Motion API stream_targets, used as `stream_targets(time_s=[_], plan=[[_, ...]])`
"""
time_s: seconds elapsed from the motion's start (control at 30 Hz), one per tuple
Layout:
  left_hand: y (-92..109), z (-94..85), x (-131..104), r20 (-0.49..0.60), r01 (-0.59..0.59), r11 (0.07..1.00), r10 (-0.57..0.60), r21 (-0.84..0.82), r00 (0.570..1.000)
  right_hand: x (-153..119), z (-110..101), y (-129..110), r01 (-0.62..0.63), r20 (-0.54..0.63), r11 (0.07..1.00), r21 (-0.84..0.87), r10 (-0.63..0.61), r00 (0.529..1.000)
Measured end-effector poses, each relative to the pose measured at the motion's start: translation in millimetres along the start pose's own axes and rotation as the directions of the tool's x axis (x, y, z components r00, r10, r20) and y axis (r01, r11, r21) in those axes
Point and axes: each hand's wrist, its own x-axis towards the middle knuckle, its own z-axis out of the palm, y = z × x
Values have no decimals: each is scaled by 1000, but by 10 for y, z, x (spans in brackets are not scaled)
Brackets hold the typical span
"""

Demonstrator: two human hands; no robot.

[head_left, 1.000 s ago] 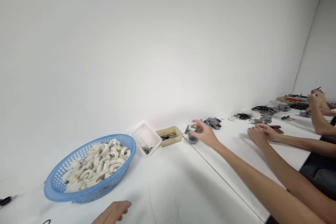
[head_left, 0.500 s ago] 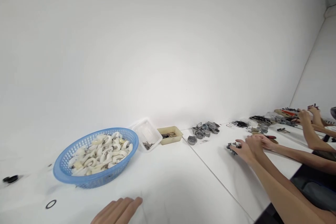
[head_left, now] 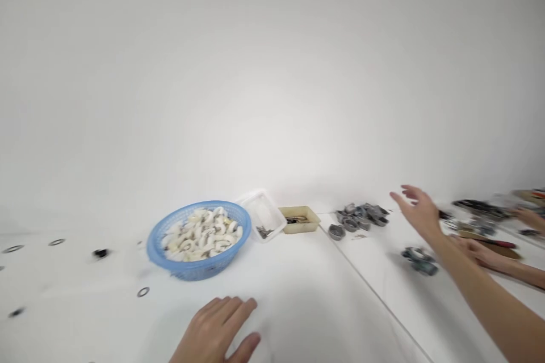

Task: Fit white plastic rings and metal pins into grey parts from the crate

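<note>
My left hand (head_left: 215,330) is held low at the bottom of the view, palm down, over the white table (head_left: 289,283). It holds nothing; its fingers are bent a little and the thumb stands apart. Beyond it sits a blue plastic basket (head_left: 196,269), filled with white curved plastic pieces (head_left: 204,232). A thin dark ring (head_left: 143,291) lies between the basket and the front left of the table. My right hand is outside the view.
Behind stand a white tray (head_left: 266,215) with small metal pieces and a cream box (head_left: 302,226). Grey cup-like parts (head_left: 361,218) lie past the table seam. A co-worker's raised hand (head_left: 419,210) hovers near a grey assembly (head_left: 419,261). Dark bits (head_left: 101,253) lie left.
The view has swung left. My left hand has come further in, and its thumb now shows apart. The co-worker has let go of the grey assembly and lifted one hand.
</note>
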Motion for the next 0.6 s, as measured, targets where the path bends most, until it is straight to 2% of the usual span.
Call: stream_targets(time_s=[0.07,0.13,0.17,0.2,0.23,0.3,0.33,0.43,0.6], plan=[[-12,-20,2,102,67,998,-68,20,992,10,158,-362,84,13,991,106,-86,996],[-36,-29,7,203,136,990,-143,49,969,-227,329,-757,219,19,957,193,-226,974],[-50,-28,8,240,163,985,-174,64,955,-429,418,-948,297,50,923,245,-318,947],[-64,-23,7,268,187,979,-201,79,942,-668,509,-1124,392,63,870,298,-428,902],[-77,-13,3,289,208,974,-226,93,930,-926,600,-1280,539,38,773,336,-583,812],[-101,21,-12,302,248,962,-271,111,914,-1421,774,-1515,701,14,605,378,-761,649],[-113,44,-22,301,269,956,-292,114,908,-1625,851,-1590,716,17,572,400,-786,618],[-160,112,-58,283,328,938,-347,111,894,-1982,1006,-1658,684,64,561,466,-792,607],[-217,153,-88,331,391,916,-399,95,855,-2049,1029,-1504,568,112,612,550,-728,676]])
